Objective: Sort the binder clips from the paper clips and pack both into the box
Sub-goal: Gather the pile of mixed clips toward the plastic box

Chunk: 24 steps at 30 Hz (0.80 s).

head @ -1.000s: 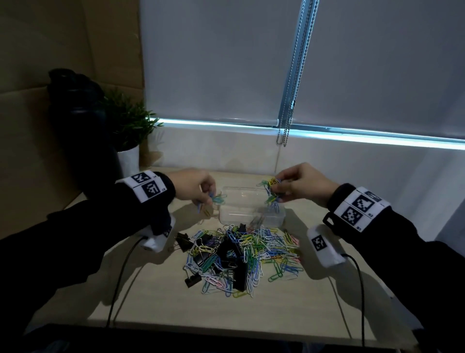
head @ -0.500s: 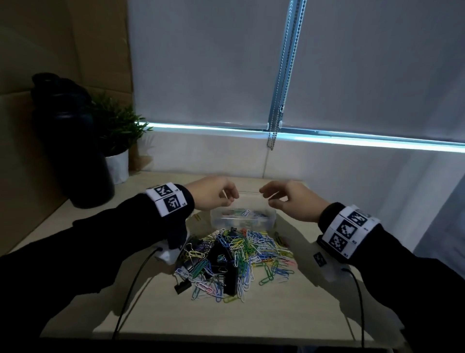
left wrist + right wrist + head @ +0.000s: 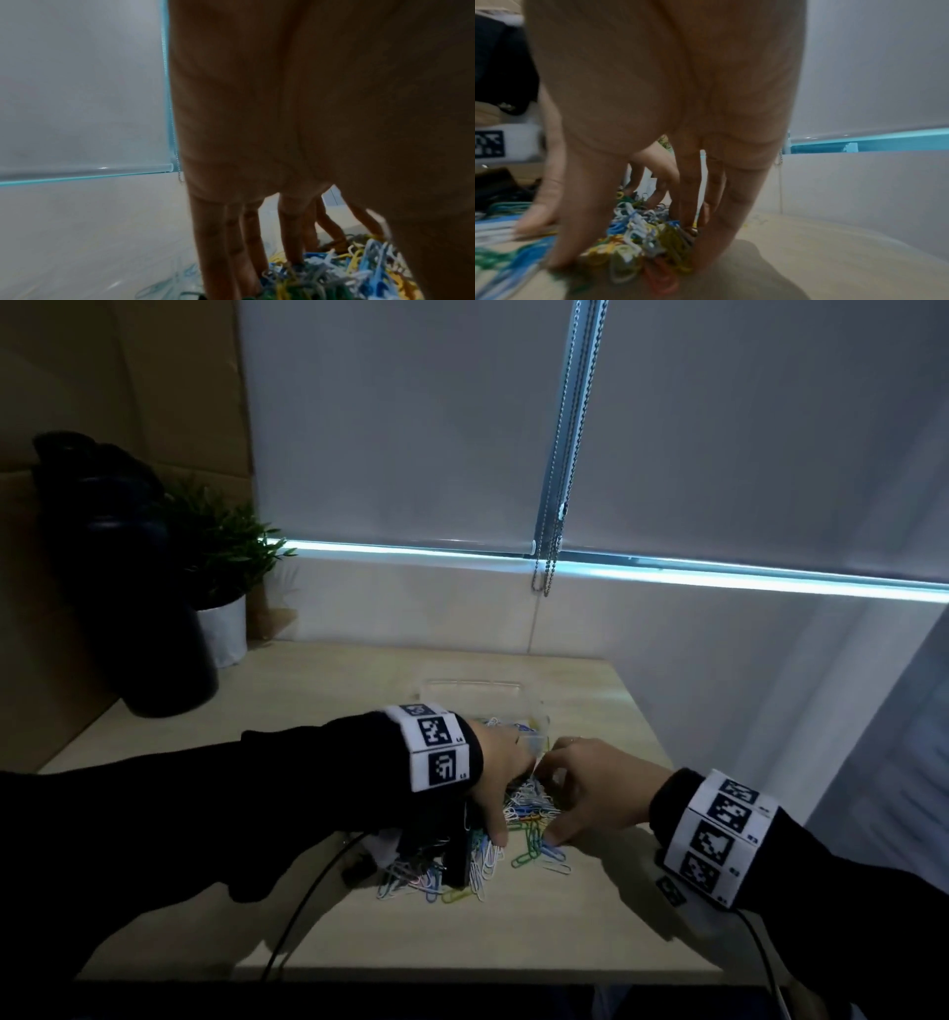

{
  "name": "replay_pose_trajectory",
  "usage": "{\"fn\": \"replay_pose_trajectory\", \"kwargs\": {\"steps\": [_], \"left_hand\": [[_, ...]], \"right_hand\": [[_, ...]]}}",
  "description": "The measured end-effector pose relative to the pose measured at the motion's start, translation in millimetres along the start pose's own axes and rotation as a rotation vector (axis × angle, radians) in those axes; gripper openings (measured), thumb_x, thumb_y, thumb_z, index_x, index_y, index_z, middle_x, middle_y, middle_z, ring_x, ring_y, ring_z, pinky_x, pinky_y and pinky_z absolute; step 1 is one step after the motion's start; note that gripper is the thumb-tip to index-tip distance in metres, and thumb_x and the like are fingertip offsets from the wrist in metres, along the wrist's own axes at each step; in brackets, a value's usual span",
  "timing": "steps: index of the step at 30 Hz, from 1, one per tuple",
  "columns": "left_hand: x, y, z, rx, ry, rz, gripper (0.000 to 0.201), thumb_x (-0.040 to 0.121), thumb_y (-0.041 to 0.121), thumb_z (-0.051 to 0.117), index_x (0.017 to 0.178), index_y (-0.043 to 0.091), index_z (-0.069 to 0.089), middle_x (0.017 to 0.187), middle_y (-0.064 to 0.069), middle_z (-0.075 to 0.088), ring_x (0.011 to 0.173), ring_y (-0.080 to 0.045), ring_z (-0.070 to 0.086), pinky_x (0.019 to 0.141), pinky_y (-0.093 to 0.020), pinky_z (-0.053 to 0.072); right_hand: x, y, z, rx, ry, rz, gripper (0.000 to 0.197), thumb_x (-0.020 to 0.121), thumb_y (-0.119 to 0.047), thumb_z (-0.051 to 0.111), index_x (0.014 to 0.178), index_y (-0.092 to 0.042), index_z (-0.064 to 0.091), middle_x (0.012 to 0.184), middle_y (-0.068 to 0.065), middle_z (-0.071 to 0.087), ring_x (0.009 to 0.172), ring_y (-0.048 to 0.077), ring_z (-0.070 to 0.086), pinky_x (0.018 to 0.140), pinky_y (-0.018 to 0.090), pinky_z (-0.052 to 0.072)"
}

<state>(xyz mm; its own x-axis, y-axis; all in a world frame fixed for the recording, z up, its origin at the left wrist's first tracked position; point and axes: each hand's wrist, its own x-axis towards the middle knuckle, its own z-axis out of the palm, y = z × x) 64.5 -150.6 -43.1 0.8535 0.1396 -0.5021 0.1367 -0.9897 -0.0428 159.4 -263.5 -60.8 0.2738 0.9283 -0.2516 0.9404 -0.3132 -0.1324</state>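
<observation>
A pile of coloured paper clips [image 3: 518,819] lies mid-table, with black binder clips [image 3: 454,862] at its left, partly under my left wrist. Behind it stands the clear plastic box [image 3: 472,683], holding some paper clips [image 3: 513,724]. Both hands are down on the pile, fingertips nearly meeting. My left hand [image 3: 500,778] has straight fingers [image 3: 231,243] poking into the clips [image 3: 334,270]. My right hand [image 3: 580,783] is spread over a clump of clips [image 3: 641,243], its fingertips [image 3: 713,249] and thumb on the table either side. Neither hand has lifted anything.
A tall dark bottle [image 3: 128,588] and a small potted plant [image 3: 221,567] stand at the back left. A blind chain [image 3: 552,546] hangs at the wall behind. Cables [image 3: 308,906] run from my wrists over the table's near edge [image 3: 411,973]. The table ends just right of my right wrist.
Both hands let their paper clips go over the box, then dropped toward me onto the pile. My head has tilted, so the table sits lower in view.
</observation>
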Motion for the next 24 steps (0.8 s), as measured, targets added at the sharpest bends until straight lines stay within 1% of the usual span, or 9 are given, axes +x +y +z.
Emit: {"fn": "replay_pose_trajectory", "kwargs": {"steps": [2,4,9,12,14,16,19,22,24], "left_hand": [[2,0,0,-0.016,0.035,0.024,0.073,0.079,0.038,0.074,0.138,0.009,0.041,0.134,-0.012,0.049,0.123,-0.029,0.048,0.092,-0.03,0.039],[5,-4,0,-0.033,0.067,0.05,0.056,0.08,0.03,0.075,0.127,0.008,0.051,0.123,-0.011,0.058,0.114,-0.029,0.055,0.085,-0.03,0.041],[1,-15,2,-0.11,0.209,0.041,0.032,0.083,0.021,0.071,0.112,0.008,0.062,0.104,-0.007,0.065,0.093,-0.023,0.059,0.073,-0.027,0.041],[-3,-27,4,-0.222,0.329,0.014,0.027,0.081,0.018,0.073,0.106,0.011,0.068,0.105,-0.006,0.067,0.094,-0.021,0.061,0.073,-0.026,0.042],[-7,-33,4,-0.291,0.384,-0.005,0.028,0.079,0.019,0.075,0.106,0.013,0.071,0.107,-0.005,0.069,0.09,-0.016,0.059,0.073,-0.023,0.041],[-11,-38,1,-0.35,0.426,-0.011,0.028,0.078,0.019,0.076,0.105,0.014,0.073,0.105,-0.004,0.071,0.087,-0.012,0.059,0.074,-0.024,0.044],[-15,-45,-3,-0.45,0.485,-0.024,0.027,0.078,0.019,0.077,0.104,0.015,0.073,0.104,-0.002,0.071,0.088,-0.012,0.062,0.082,-0.03,0.054],[-19,-50,-8,-0.512,0.539,-0.027,0.024,0.079,0.017,0.075,0.102,0.015,0.073,0.102,-0.004,0.072,0.087,-0.015,0.065,0.085,-0.036,0.055],[-24,-54,-13,-0.624,0.565,-0.021,0.022,0.081,0.011,0.073,0.103,0.011,0.072,0.099,-0.008,0.073,0.086,-0.02,0.07,0.083,-0.038,0.057]], "right_hand": [[-2,-2,2,0.063,0.033,-0.025,0.047,0.069,-0.034,0.081,0.107,-0.012,0.065,0.098,-0.001,0.061,0.088,0.019,0.059,0.075,0.025,0.045],[-1,-1,5,0.09,0.064,-0.041,0.035,0.071,-0.028,0.08,0.099,-0.012,0.066,0.097,0.004,0.067,0.087,0.022,0.062,0.071,0.025,0.045],[3,7,-3,0.098,0.09,-0.028,0.015,0.078,-0.022,0.074,0.089,-0.012,0.073,0.091,0.006,0.073,0.078,0.018,0.063,0.071,0.027,0.049],[10,15,-19,0.15,0.108,0.001,0.005,0.079,-0.015,0.071,0.082,-0.013,0.074,0.081,0.007,0.073,0.068,0.015,0.06,0.07,0.03,0.052],[17,21,-31,0.274,0.158,0.006,0.005,0.079,-0.01,0.07,0.082,-0.011,0.074,0.077,0.008,0.073,0.069,0.019,0.066,0.075,0.032,0.056],[28,24,-41,0.46,0.267,-0.014,0.006,0.083,-0.008,0.067,0.085,-0.007,0.072,0.08,0.012,0.074,0.074,0.024,0.071,0.079,0.038,0.059],[42,19,-51,0.625,0.363,-0.066,0.017,0.09,-0.01,0.061,0.105,-0.006,0.068,0.095,0.011,0.072,0.087,0.023,0.07,0.087,0.037,0.056],[50,19,-52,0.515,0.337,-0.058,0.025,0.093,-0.015,0.058,0.116,-0.01,0.065,0.11,0.005,0.069,0.095,0.016,0.063,0.093,0.034,0.051],[49,25,-50,0.439,0.371,0.044,0.022,0.093,-0.016,0.056,0.11,-0.008,0.067,0.104,0.005,0.07,0.091,0.018,0.063,0.09,0.036,0.053]]}}
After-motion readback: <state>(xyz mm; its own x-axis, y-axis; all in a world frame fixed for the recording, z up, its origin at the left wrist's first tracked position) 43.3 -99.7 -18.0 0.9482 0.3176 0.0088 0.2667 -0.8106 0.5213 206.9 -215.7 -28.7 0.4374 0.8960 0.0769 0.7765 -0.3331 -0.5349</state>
